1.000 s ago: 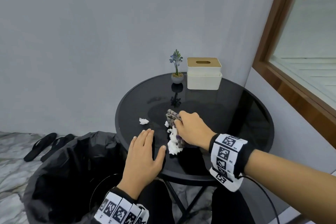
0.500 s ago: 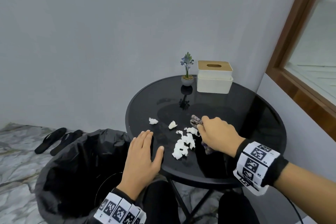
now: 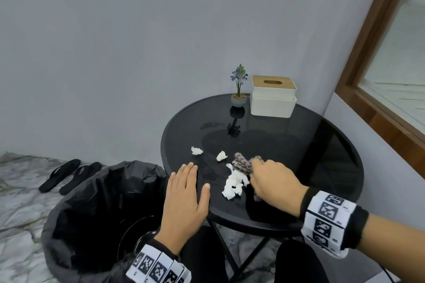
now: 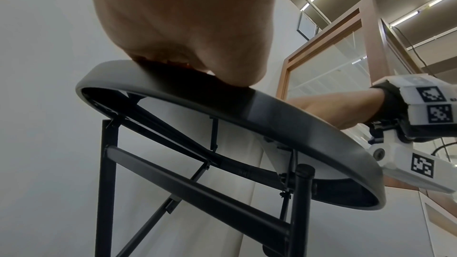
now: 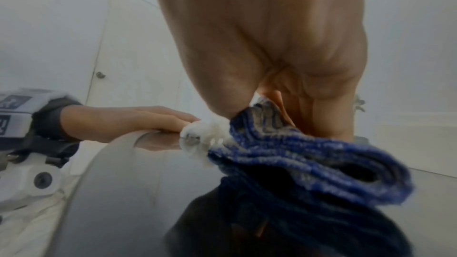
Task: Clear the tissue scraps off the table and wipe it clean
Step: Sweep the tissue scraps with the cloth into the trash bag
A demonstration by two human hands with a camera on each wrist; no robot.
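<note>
A round black glass table (image 3: 322, 145) carries white tissue scraps: a clump (image 3: 234, 185) near the front edge and two small bits (image 3: 196, 150) (image 3: 221, 156) farther left. My right hand (image 3: 273, 179) grips a blue-grey cloth (image 3: 242, 163) pressed on the glass against the clump's right side; the right wrist view shows the cloth (image 5: 296, 149) bunched under my palm, touching the tissue (image 5: 205, 134). My left hand (image 3: 186, 197) lies flat with straight fingers on the table's front-left edge, above the bin. From below, the left wrist view shows its palm (image 4: 185, 26) on the rim (image 4: 272, 108).
A bin lined with a black bag (image 3: 99, 213) stands below the table's front-left edge. At the table's back sit a small potted plant (image 3: 238, 89) and a white tissue box with a wooden lid (image 3: 273, 99). Black slippers (image 3: 69, 174) lie on the marble floor. A wood-framed window (image 3: 379, 76) is at the right.
My right hand with the cloth pulled back to the right, uncovering the tissue clump, then edged left against it again. The left hand stayed flat on the table edge.
</note>
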